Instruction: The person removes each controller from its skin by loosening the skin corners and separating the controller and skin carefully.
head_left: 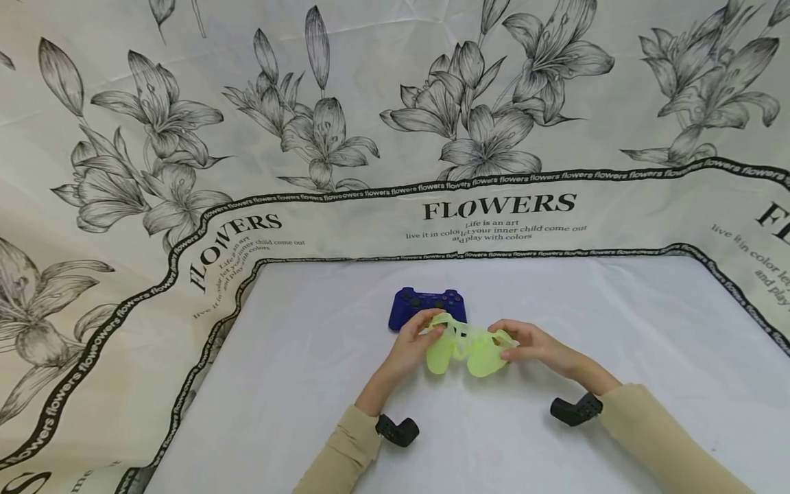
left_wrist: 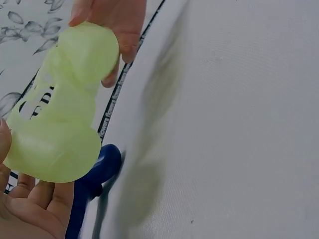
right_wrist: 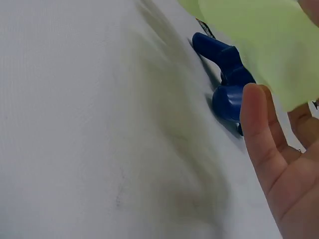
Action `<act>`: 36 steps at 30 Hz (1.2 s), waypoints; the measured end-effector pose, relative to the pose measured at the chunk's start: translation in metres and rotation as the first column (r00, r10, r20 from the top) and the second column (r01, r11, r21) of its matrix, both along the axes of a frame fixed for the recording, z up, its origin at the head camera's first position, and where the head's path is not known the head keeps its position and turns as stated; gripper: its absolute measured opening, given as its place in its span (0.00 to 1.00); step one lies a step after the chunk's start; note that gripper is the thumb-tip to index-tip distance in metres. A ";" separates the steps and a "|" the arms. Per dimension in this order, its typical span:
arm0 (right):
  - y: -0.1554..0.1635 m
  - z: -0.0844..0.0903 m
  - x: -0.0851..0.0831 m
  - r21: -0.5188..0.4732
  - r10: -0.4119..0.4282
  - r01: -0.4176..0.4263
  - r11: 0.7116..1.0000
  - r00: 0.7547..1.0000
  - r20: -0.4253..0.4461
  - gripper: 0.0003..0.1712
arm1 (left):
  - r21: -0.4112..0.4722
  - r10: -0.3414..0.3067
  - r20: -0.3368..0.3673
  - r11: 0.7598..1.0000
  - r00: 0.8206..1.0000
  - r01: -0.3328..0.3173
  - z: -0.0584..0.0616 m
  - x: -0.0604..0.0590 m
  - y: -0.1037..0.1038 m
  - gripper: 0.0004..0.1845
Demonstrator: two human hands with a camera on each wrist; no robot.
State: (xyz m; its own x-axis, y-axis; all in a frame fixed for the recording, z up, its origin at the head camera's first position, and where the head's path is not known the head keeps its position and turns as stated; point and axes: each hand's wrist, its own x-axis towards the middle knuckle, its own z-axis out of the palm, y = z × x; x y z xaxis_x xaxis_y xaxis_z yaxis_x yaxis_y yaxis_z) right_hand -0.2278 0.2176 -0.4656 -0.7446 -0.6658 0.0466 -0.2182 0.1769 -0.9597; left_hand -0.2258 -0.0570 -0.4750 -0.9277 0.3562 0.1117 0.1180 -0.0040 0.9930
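Observation:
A pale yellow-green, soft silicone controller cover (head_left: 486, 358) with cut-out openings is held up just in front of a blue game controller (head_left: 404, 305). My left hand (head_left: 412, 343) pinches the cover's left end between thumb and fingers. At the other end my right hand (head_left: 535, 345) grips it the same way. In the left wrist view the cover's rounded grips (left_wrist: 55, 154) face the camera, above the table. The controller lies on the table, its lower edge partly hidden by the cover and left hand; in the right wrist view its handles (right_wrist: 229, 102) show behind my fingers.
A white cloth (head_left: 296, 343) covers the table. Around its back and sides hangs a sheet printed with flowers and lettering (head_left: 500, 206). Each wrist carries a small black camera (head_left: 398, 431).

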 end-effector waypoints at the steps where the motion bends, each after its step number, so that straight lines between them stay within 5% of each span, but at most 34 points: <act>1: -0.001 -0.001 0.000 0.014 -0.017 0.018 1.000 1.000 -0.014 0.21 | 0.002 0.001 -0.001 1.000 1.000 -0.001 0.001 0.000 0.001 0.19; 7: -0.006 -0.005 0.002 -0.001 -0.127 0.127 0.992 0.992 -0.011 0.36 | 0.027 0.031 0.020 0.999 0.999 -0.032 0.001 0.001 0.003 0.22; 15: -0.004 -0.003 0.003 0.009 -0.289 0.289 0.957 0.956 0.050 0.37 | 0.045 0.020 0.045 0.999 0.999 -0.022 -0.001 0.000 -0.004 0.27; 24: 0.001 -0.007 0.001 -0.006 -0.199 0.200 0.980 0.978 0.066 0.34 | 0.070 0.058 0.066 0.996 0.996 -0.062 -0.006 -0.004 -0.006 0.26; 36: 0.005 -0.002 0.004 0.108 -0.103 0.106 0.988 0.994 -0.040 0.34 | 0.041 0.091 0.153 0.994 0.984 -0.099 -0.009 0.000 -0.005 0.23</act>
State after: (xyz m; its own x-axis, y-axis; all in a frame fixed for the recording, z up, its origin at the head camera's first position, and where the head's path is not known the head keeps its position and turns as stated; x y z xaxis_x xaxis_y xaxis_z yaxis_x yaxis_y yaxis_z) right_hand -0.2241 0.2228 -0.4674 -0.8097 -0.5869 0.0047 -0.2258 0.3040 -0.9255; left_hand -0.2260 -0.0624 -0.4839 -0.9646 0.2631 -0.0168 -0.0306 -0.0484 0.9984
